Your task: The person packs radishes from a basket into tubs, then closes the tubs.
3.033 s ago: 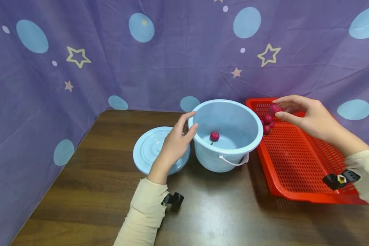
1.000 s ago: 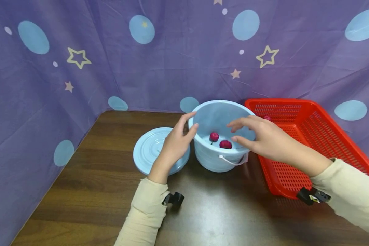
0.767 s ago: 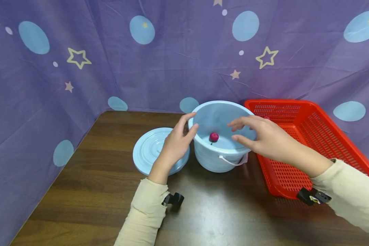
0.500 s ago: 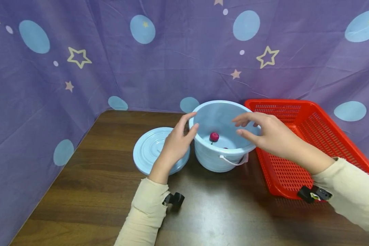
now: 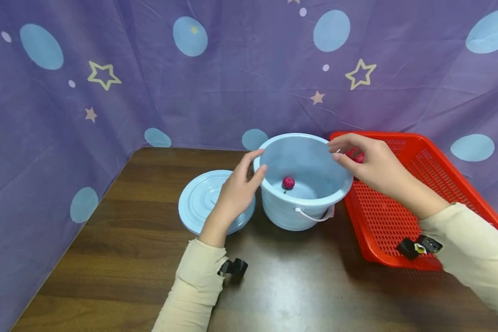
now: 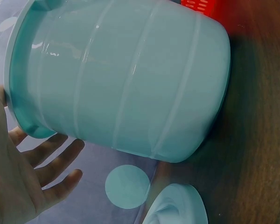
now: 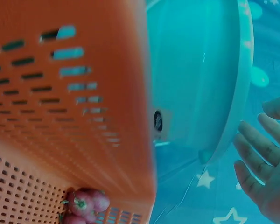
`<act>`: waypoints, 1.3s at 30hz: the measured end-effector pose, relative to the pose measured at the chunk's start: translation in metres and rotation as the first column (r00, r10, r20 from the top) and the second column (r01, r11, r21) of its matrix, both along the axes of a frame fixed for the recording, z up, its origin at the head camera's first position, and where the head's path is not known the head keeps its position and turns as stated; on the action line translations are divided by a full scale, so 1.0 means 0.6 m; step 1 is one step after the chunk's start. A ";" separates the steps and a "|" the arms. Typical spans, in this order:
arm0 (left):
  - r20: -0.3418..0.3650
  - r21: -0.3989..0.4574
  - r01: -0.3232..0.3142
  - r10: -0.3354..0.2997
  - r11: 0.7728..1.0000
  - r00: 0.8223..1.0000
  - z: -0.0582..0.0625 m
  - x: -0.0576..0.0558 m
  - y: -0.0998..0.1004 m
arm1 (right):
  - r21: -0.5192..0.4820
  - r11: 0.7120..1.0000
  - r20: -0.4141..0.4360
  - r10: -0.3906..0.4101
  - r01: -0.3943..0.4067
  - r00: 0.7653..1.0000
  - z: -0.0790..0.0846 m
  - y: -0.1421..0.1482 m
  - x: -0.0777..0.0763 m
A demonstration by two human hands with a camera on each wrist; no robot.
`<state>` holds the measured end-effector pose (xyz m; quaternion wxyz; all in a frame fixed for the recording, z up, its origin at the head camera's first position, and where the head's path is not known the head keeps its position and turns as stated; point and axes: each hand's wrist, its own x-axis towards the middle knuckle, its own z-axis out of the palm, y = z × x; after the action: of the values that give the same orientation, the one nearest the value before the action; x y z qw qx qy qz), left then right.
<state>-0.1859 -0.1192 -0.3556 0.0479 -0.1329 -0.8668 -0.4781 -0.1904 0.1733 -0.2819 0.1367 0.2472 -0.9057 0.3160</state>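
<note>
Left hand [image 5: 235, 191], unclenched, touches the round pale-blue plastic bucket [image 5: 286, 214] at nine o'clock; right hand [image 5: 375, 161], grasping nothing, hovers at two; round red radish [image 5: 288, 183] inside, towards seven!

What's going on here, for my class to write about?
A person's left hand rests at the rim of a light-blue bucket; the right hand hovers near the bucket's other side and the red basket, holding nothing. One radish-like piece shows inside the bucket, and a cluster sits in the basket. The lid lies on the table.
</note>
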 end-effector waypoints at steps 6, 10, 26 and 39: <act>-0.002 -0.008 -0.004 0.004 1.000 1.000 0.000 -0.001 0.000 | -0.007 0.999 0.028 -0.042 0.042 0.999 -0.010 0.020 -0.016; -0.002 -0.006 -0.003 0.003 1.000 1.000 -0.001 -0.001 0.000 | -0.018 0.997 0.031 -0.077 0.077 0.997 -0.015 0.034 -0.023; -0.007 -0.008 0.000 0.000 1.000 1.000 0.000 -0.001 -0.003 | -0.076 0.975 0.013 -0.206 0.207 0.978 -0.030 0.088 -0.063; -0.010 -0.005 -0.010 0.010 1.000 1.000 -0.002 0.000 0.001 | 0.005 0.965 0.128 -0.262 0.264 0.956 -0.058 0.133 -0.104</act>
<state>-0.1857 -0.1187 -0.3571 0.0542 -0.1309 -0.8685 -0.4751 -0.2526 0.2533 -0.3169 0.1206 0.1030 -0.9355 0.3157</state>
